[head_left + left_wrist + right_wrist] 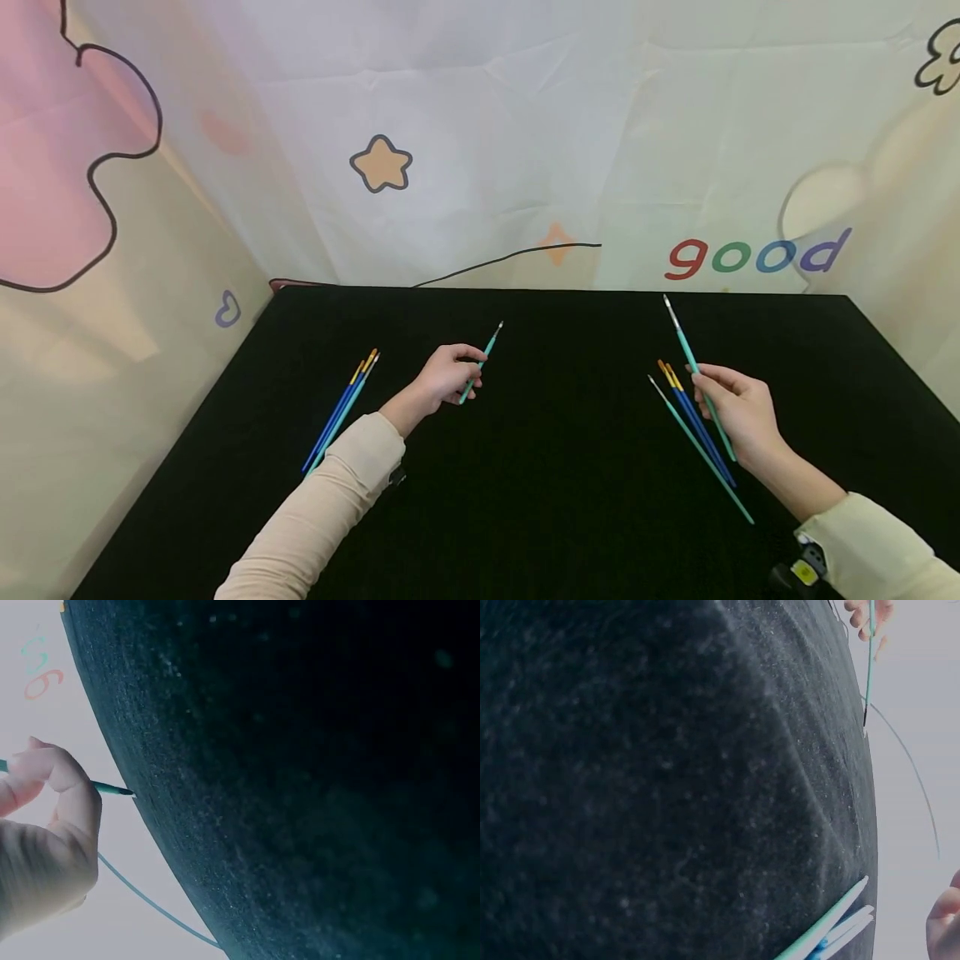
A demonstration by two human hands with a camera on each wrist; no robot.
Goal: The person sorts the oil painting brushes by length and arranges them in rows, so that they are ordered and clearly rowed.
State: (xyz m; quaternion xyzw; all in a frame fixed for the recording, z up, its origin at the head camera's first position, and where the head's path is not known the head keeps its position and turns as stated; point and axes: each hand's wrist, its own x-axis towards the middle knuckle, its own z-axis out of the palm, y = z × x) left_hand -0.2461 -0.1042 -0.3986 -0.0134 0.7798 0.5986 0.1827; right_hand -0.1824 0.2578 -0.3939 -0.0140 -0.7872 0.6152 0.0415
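Note:
My left hand (450, 377) pinches a thin teal paintbrush (491, 340) above the table, bristles pointing up and away. In the left wrist view the same paintbrush (112, 788) passes behind the curled fingers. My right hand (742, 410) pinches another teal paintbrush (686, 346), tilted up to the left. Under it lie blue paintbrushes (699, 427) with orange-gold tips and a teal paintbrush (705, 454). Left of my left hand lie blue paintbrushes (330, 427) beside one teal paintbrush (348, 408), partly hidden by the sleeve. Only the edge of my right hand (945, 926) shows in the right wrist view.
A black cloth-covered table (547, 483) lies under both hands. Behind it hangs a pale printed backdrop (495, 150) with a star and the word "good". The backdrop also runs along both sides of the table.

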